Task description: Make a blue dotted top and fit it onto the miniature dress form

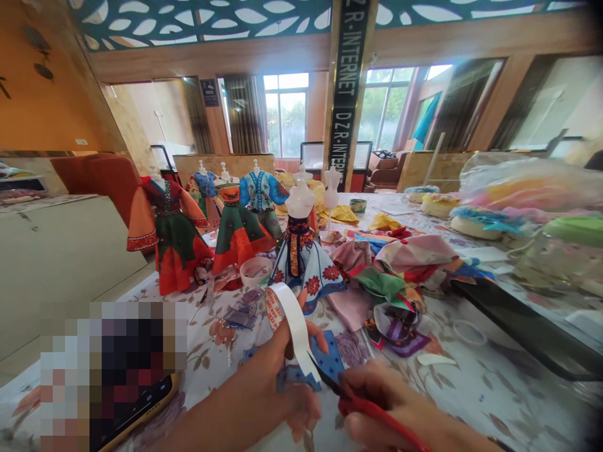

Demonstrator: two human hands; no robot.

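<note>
My left hand is closed round a roll of white double-sided tape, with a loose strip hanging down from it. In my right hand is a pair of scissors with red handles and dark blades. The blade tips meet the lower end of the tape strip. Under the hands lies blue patterned fabric, partly hidden. Just beyond stands a small white dress form wearing a white, navy and red skirt.
Several dressed mini mannequins stand at the back left. Fabric scraps are heaped right of centre. A black tray and a green-lidded jar are at the right. A phone, largely pixelated, is at lower left.
</note>
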